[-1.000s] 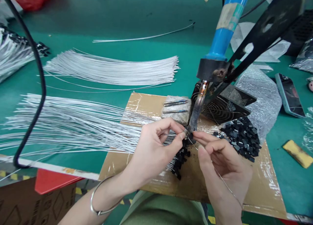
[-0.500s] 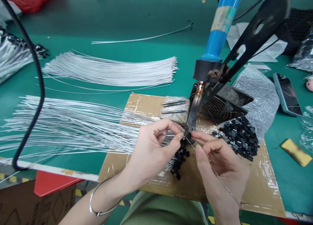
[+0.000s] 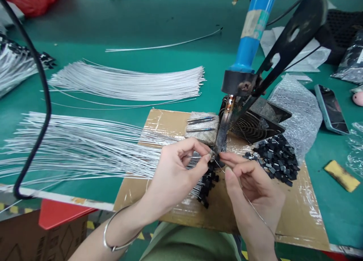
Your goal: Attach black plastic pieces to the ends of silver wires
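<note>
My left hand [image 3: 177, 174] is closed in a pinch at the tip of a blue-handled soldering iron [image 3: 246, 45] held in a black stand. A white wire seems to run into that pinch, but the fingertips hide most of it. Thin solder wire [image 3: 256, 212] passes through the closed fingers of my right hand [image 3: 253, 189], its front end reaching the iron's tip. Right fingertips are close to the tip too; whatever small part lies between the hands is hidden. Beneath them, finished-looking wires end in black connectors [image 3: 208, 185] on the cardboard [image 3: 300, 215].
Loose black connectors [image 3: 276, 159] are piled at the right, before a black fan [image 3: 252, 121]. White wire bundles [image 3: 130, 79] lie on the left. Metal tips rest on a wrapped block [image 3: 201, 136]. A phone [image 3: 331, 110] and yellow sponge [image 3: 342, 176] are farther right.
The whole view has shifted slightly. Both hands keep their grip at the iron's tip, and the right hand with the solder wire sits marginally closer to the left.
</note>
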Available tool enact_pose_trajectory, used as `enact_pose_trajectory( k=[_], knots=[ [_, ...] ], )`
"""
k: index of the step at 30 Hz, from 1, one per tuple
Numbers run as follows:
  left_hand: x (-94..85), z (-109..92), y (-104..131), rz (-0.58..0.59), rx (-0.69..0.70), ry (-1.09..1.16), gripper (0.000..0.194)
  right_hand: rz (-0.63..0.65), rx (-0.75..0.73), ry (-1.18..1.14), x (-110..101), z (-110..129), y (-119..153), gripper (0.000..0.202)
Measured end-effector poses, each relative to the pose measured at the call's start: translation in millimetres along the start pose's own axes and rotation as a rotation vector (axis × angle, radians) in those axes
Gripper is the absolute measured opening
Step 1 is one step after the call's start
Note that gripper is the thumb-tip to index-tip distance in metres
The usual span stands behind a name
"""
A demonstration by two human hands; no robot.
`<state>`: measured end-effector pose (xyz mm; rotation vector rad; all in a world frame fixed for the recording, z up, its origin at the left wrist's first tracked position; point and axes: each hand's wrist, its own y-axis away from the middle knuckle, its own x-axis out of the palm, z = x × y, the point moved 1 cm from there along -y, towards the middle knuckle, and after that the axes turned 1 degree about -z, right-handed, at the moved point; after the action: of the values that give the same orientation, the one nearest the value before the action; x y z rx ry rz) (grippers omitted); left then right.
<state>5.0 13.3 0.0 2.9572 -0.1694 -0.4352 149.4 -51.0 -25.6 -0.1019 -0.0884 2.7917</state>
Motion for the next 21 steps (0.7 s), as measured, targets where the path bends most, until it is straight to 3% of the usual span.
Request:
enact_pose_trajectory(
  k=[21],
  knots=[
    [1.8, -1.0, 0.6, -0.021, 0.041, 0.012, 0.01, -0.05, -0.089, 0.077, 4.9, -0.4, 2.5, 0.016]
  ],
)
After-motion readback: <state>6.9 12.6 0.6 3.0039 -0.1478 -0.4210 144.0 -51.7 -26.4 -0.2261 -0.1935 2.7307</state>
